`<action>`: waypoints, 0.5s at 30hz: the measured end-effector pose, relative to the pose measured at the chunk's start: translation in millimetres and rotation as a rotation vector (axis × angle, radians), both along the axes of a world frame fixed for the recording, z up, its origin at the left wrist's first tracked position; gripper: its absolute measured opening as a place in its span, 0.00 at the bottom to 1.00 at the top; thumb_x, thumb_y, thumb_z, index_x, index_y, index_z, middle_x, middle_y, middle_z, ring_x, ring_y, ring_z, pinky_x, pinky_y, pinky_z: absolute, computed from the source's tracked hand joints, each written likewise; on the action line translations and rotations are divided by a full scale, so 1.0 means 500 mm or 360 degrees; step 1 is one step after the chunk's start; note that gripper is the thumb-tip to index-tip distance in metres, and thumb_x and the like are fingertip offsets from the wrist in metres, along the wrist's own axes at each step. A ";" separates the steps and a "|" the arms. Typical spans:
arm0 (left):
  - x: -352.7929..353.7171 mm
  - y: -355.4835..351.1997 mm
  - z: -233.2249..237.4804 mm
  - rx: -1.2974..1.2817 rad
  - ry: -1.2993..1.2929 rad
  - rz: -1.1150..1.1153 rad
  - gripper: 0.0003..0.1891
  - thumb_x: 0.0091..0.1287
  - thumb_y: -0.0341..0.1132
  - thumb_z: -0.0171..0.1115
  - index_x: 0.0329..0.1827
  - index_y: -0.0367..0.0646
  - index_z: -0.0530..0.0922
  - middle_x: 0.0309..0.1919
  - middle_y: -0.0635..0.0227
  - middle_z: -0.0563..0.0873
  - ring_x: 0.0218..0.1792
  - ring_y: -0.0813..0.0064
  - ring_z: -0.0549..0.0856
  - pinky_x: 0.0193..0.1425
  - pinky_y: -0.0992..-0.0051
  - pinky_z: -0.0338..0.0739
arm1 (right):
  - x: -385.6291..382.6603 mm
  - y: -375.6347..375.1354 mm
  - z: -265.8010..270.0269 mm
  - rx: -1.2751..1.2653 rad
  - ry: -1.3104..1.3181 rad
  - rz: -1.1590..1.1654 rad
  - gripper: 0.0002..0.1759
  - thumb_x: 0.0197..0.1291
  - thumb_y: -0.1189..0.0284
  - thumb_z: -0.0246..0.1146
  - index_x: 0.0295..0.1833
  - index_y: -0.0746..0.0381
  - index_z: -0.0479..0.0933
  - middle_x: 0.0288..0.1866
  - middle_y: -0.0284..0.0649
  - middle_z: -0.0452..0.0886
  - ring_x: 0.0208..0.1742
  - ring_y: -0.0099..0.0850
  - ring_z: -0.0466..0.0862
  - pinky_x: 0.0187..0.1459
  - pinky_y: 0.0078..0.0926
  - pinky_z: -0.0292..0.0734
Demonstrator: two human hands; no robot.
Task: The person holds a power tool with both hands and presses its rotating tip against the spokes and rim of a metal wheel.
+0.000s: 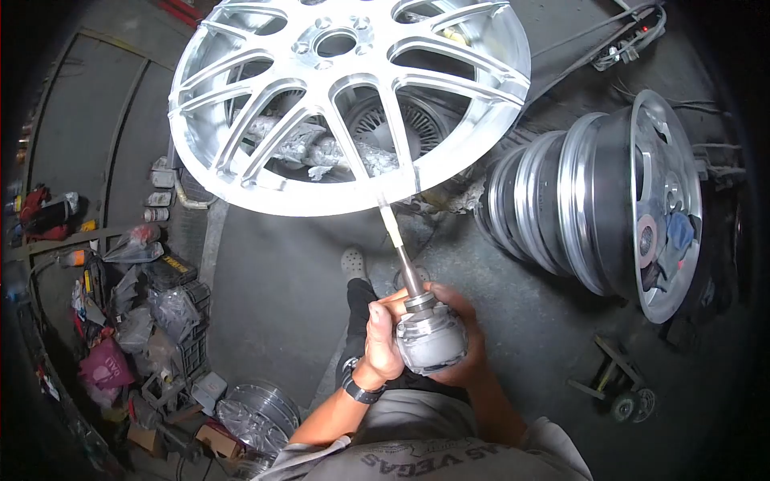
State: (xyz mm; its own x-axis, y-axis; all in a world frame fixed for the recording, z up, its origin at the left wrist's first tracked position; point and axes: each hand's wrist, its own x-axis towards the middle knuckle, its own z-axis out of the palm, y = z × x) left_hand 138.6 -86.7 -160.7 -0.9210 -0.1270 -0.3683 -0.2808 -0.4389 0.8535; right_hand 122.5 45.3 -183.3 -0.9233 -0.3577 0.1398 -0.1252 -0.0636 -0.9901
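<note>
Both hands are wrapped around a grey straight die grinder (433, 341) close to my body. My left hand (382, 346) grips its left side, thumb up, with a dark watch on the wrist. My right hand (469, 325) closes round the right side, its fingers partly hidden behind the tool. A long shaft points away from me, and its pale tip (391, 224) meets the near rim of a bright silver alloy wheel (297, 200). That wheel faces up in front of me, with paired slim spokes and a centre hole.
Stacked wheels (573, 204) lie sideways at the right, a blue cloth (680, 231) in the outermost one. A small wheeled stand (613, 381) is on the floor below them. Crates and bags (164, 321) crowd the left, near another wheel (261, 413). Cables (561, 76) run at upper right.
</note>
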 end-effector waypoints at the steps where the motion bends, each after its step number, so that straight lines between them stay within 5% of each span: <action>1: -0.001 0.002 0.006 -0.0031 -0.0053 0.0032 0.48 0.70 0.73 0.30 0.51 0.31 0.79 0.39 0.66 0.86 0.39 0.75 0.82 0.48 0.75 0.76 | 0.002 0.000 0.002 0.0011 -0.0013 -0.0014 0.48 0.41 0.75 0.79 0.70 0.65 0.64 0.67 0.51 0.73 0.68 0.43 0.74 0.67 0.38 0.68; 2: -0.001 0.004 0.010 -0.0060 -0.0105 0.0066 0.47 0.70 0.73 0.31 0.51 0.31 0.79 0.38 0.66 0.86 0.38 0.75 0.83 0.49 0.75 0.77 | 0.002 0.000 0.003 0.0025 -0.0026 -0.0026 0.48 0.41 0.75 0.79 0.70 0.65 0.64 0.67 0.51 0.73 0.68 0.42 0.75 0.67 0.38 0.68; 3: 0.007 0.001 0.001 0.0114 -0.0032 0.0002 0.45 0.76 0.63 0.25 0.53 0.26 0.80 0.55 0.53 0.82 0.53 0.65 0.81 0.61 0.69 0.71 | 0.000 0.001 0.006 0.0029 -0.0024 -0.0022 0.48 0.41 0.75 0.79 0.70 0.65 0.64 0.67 0.51 0.73 0.68 0.42 0.75 0.67 0.38 0.68; 6: -0.004 0.000 -0.010 0.0223 0.0062 -0.0159 0.45 0.77 0.63 0.25 0.53 0.25 0.79 0.55 0.54 0.82 0.54 0.67 0.80 0.62 0.70 0.71 | -0.006 0.006 0.023 0.0057 0.0079 -0.0093 0.48 0.40 0.75 0.80 0.70 0.65 0.64 0.67 0.50 0.73 0.67 0.42 0.75 0.67 0.38 0.69; 8: -0.014 -0.003 0.015 0.0189 0.0074 -0.0228 0.45 0.76 0.64 0.25 0.54 0.25 0.79 0.55 0.55 0.82 0.53 0.68 0.80 0.62 0.71 0.71 | -0.002 0.008 0.034 0.0100 -0.0010 -0.0105 0.49 0.39 0.75 0.80 0.70 0.65 0.64 0.67 0.50 0.73 0.67 0.42 0.75 0.67 0.37 0.69; 10: -0.018 0.003 0.034 0.0074 -0.0204 -0.0011 0.49 0.70 0.74 0.27 0.49 0.32 0.80 0.37 0.67 0.86 0.38 0.76 0.82 0.46 0.76 0.76 | 0.008 0.001 0.031 0.0061 -0.0107 -0.0080 0.49 0.40 0.75 0.80 0.70 0.65 0.64 0.67 0.50 0.73 0.67 0.41 0.75 0.67 0.37 0.69; 15: -0.014 -0.003 0.049 0.0070 -0.0171 0.0008 0.48 0.72 0.71 0.26 0.49 0.31 0.81 0.39 0.64 0.87 0.39 0.75 0.83 0.47 0.76 0.76 | 0.004 0.002 0.049 0.0039 -0.0259 -0.0009 0.49 0.41 0.74 0.79 0.71 0.64 0.63 0.66 0.49 0.73 0.67 0.40 0.75 0.67 0.36 0.69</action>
